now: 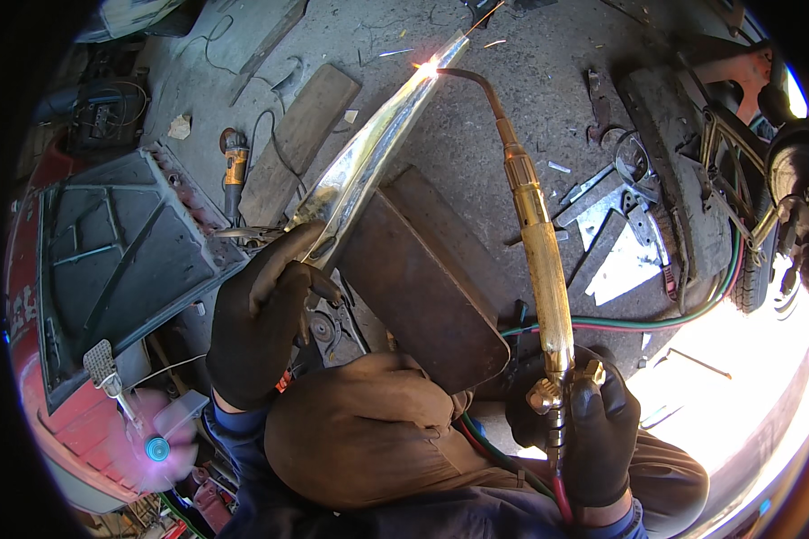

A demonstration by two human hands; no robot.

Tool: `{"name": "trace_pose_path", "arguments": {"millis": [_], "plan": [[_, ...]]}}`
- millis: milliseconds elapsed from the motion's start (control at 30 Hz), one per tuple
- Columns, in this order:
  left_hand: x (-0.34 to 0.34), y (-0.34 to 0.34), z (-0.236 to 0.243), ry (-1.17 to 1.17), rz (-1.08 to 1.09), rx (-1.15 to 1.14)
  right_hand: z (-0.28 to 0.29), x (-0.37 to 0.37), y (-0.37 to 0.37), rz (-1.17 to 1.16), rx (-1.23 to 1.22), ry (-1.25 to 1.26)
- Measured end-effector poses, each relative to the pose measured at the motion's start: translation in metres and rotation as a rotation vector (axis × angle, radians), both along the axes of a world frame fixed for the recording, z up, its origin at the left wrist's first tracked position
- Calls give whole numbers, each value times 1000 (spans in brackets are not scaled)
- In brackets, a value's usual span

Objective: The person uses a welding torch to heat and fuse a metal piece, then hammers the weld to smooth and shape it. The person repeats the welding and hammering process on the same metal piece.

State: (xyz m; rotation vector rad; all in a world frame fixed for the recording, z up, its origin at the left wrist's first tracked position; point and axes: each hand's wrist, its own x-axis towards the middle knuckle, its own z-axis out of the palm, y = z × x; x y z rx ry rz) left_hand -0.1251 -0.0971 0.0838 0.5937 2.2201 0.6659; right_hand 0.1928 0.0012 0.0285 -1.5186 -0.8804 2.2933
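In the head view my left hand, in a black glove, grips the near end of a long, folded, shiny metal strip, angled up toward the top centre. My right hand, also gloved, is closed around the valve end of a brass cutting or welding torch. The torch's curved tip meets the far part of the strip at a bright glowing spot, with sparks around it. Red and green hoses run from the torch. A dark rectangular steel plate lies beneath the strip, just beyond my knee.
An angle grinder and a board lie on the concrete floor. A framed dark panel rests on red bodywork at left, near a spinning fan. Metal offcuts and a tyre are at right.
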Motion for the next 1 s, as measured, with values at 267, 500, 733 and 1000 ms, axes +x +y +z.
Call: {"name": "trace_pose_path", "arguments": {"millis": [267,500,733,1000], "plan": [[1,2,-1,-7,19,13,2,-4,3,13,3,8],[2,2,-1,-2,22,10,-3,-4,-2,20,108,-45],[2,2,-1,0,19,11,-5,-4,-3,-2,97,-26],[1,2,-3,14,7,21,-1,-6,0,4,86,-37]]}}
